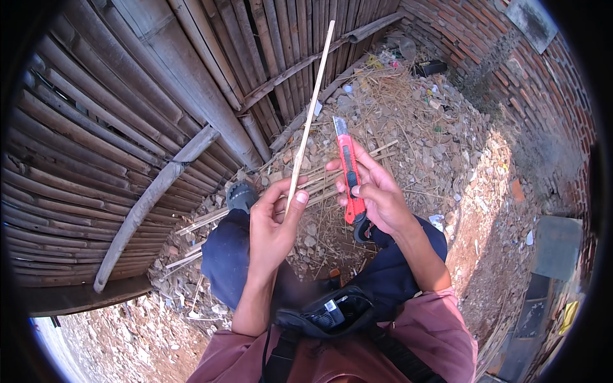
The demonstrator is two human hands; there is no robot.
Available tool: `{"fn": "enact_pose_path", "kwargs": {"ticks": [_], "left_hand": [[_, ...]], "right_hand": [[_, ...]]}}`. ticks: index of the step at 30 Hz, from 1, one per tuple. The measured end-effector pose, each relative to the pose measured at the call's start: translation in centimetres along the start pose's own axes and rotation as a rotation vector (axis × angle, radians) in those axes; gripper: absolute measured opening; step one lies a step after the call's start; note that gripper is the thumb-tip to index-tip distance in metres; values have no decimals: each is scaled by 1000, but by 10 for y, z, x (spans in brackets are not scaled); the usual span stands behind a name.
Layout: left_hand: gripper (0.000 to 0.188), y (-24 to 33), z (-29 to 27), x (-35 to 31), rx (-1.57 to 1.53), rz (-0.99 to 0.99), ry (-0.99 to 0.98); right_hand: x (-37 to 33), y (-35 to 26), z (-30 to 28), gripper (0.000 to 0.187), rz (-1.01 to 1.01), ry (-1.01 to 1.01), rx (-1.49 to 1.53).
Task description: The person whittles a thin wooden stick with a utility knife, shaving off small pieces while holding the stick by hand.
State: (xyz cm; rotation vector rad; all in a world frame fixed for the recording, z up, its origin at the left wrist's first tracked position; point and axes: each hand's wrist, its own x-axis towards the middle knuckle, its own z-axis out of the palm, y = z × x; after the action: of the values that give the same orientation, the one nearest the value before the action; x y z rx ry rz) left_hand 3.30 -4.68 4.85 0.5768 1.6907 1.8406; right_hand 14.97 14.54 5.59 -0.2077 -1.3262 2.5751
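Note:
Pinched between the thumb and fingers of my left hand [273,220] is a long pale bamboo strip [311,118], its upper end pointing up and away from me. My right hand [381,195] grips a red utility knife [350,167], thumb on its dark slider. The knife's metal blade [339,126] is out and points away from me, apart from the strip. Below and behind both hands, several more bamboo strips [211,219] lie on the rubble ground. The lower end of the held strip is hidden in my left palm.
A bamboo slat wall [147,76] rises on the left, with a curved pole [150,210] across it. A brick wall [472,45] stands at the far right. Rubble and dry straw [408,102] cover the ground. Flat panels [557,246] lean at the right. A black pouch [329,313] is at my waist.

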Motion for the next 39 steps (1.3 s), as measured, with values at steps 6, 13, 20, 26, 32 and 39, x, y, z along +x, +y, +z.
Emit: {"fn": "enact_pose_path", "kwargs": {"ticks": [6, 13, 20, 26, 32, 39], "left_hand": [[34, -7, -1, 2, 8, 38, -1], [44, -4, 1, 1, -40, 59, -61], [55, -8, 2, -1, -68, 31, -119], [67, -9, 1, 1, 9, 104, -78], [67, -5, 4, 0, -111, 60, -91], [54, -9, 3, 2, -62, 98, -80]], "right_hand": [[-2, 4, -3, 97, 1, 16, -39], [-3, 0, -3, 81, -97, 17, -395], [-6, 5, 16, 52, -568, 22, -1277], [-5, 10, 17, 50, -639, 10, -1428], [-5, 16, 17, 42, -684, 57, -1485], [-7, 15, 21, 39, -708, 95, -1527]]}}
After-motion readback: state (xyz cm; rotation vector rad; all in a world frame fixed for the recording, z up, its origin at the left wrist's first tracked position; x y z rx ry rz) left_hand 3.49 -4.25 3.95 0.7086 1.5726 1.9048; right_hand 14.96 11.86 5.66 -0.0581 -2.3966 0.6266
